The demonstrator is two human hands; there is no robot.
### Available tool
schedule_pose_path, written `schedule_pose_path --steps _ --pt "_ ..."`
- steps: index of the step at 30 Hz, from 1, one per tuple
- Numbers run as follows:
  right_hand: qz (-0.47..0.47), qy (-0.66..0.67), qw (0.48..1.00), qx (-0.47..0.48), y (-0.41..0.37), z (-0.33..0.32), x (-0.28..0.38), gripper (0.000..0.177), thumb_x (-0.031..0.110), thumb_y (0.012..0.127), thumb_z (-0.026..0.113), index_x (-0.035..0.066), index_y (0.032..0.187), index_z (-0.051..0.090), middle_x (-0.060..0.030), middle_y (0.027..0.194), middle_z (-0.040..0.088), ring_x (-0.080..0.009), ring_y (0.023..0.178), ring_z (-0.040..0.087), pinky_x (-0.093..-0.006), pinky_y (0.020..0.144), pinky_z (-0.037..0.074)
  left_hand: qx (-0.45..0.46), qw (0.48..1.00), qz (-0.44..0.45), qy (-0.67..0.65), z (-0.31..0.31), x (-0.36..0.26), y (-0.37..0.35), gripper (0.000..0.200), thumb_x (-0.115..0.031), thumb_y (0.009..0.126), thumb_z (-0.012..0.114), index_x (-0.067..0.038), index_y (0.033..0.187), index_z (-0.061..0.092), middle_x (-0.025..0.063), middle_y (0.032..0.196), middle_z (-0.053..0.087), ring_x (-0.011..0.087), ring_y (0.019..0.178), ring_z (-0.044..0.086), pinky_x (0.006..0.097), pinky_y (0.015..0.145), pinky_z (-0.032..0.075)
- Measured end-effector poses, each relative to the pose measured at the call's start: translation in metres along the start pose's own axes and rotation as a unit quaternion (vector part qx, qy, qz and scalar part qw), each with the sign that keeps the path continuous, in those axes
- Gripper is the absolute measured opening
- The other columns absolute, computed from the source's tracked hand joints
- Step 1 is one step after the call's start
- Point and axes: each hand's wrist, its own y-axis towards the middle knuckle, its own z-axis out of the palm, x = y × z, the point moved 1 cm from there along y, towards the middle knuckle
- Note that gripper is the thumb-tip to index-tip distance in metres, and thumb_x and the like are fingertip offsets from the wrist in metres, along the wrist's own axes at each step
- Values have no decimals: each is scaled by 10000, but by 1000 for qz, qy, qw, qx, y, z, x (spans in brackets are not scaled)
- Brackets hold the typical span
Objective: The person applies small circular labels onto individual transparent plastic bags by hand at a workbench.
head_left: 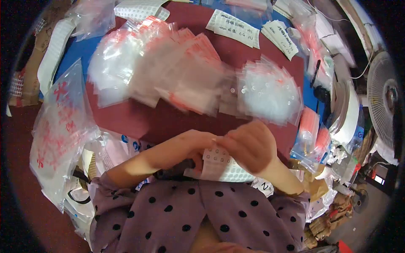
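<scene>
Close to my body, a sheet of round stickers point(211, 170) printed with the letter G is held by my left hand point(196, 143), its fingers closed on the sheet's left side. My right hand point(253, 145) is curled over the sheet's upper right, fingertips pinched together near its top edge. Whatever lies between those fingertips is hidden, and the hand is slightly blurred. Ahead of both hands, clear zip bags point(270, 90) with small round stickers on them lie fanned out. Left of these, more overlapping clear bags with red edges point(190, 71) show no stickers that I can make out.
Handwritten paper slips point(234, 28) lie at the back of the dark red table point(122, 120). A large plastic bag with red writing point(63, 130) hangs at the left. Bundled red-edged bags point(309, 124) sit at the right, with a fan point(382, 97) beyond.
</scene>
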Motion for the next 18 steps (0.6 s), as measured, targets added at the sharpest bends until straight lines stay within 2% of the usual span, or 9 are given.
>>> schedule_pose_path --steps 3,6,7,8,9,10,12,16,18 --pt "-133 -180 975 -17 -11 5 6 396 186 586 599 78 963 654 -43 825 588 -194 697 563 -334 582 429 2 998 -19 -68 -2 4 -1 356 -296 919 408 9 981 579 28 813 585 116 673 571 250 524 473" --pt "-64 44 996 -38 -5 8 -12 297 108 620 640 66 914 648 -60 838 598 -192 701 562 -323 606 438 -22 999 -17 -29 -7 9 5 298 -248 903 436 -8 995 585 46 801 594 161 650 581 287 527 464" --pt "16 128 991 -37 -1 1 -22 248 78 649 636 47 895 637 -66 824 596 -206 709 562 -325 612 441 -112 955 151 229 -8 7 8 256 -206 872 458 -21 990 589 61 821 598 196 667 584 305 538 458" --pt "98 210 972 -37 5 -6 -29 199 48 678 633 29 876 625 -72 810 594 -220 716 562 -328 619 444 -189 811 304 463 -6 4 8 224 -165 842 479 -34 985 592 76 840 603 231 684 588 324 549 451" --pt "270 258 926 -61 9 -8 -38 149 46 715 633 -1 851 594 -90 822 598 -248 735 561 -332 640 442 -214 744 272 572 -4 -3 5 243 -130 778 520 -56 998 593 105 960 591 277 861 573 371 702 448" --pt "260 122 955 -74 17 -8 -60 209 78 697 675 3 862 569 -101 837 592 -279 734 553 -336 672 443 -209 745 270 573 -4 -4 9 243 -130 778 520 -56 998 593 105 960 591 277 861 573 371 702 448" --pt "220 26 973 -62 26 -2 -92 229 81 691 676 11 875 560 -111 852 593 -291 745 557 -347 678 445 -337 457 276 775 -4 -10 19 294 -160 757 541 -66 1031 590 97 1096 559 248 1045 511 396 853 398" --pt "234 -120 964 25 45 13 -104 299 120 657 698 33 899 545 -124 820 599 -323 796 558 -380 713 444 -288 473 284 783 -24 8 32 332 -189 749 552 -68 1057 585 91 1137 541 234 1102 475 408 929 343" --pt "261 -21 962 73 60 8 -98 309 137 643 705 40 890 548 -116 786 597 -324 818 553 -384 724 437 -265 510 299 762 -20 8 34 335 -187 743 552 -67 1054 590 87 1139 542 230 1088 484 393 923 356"
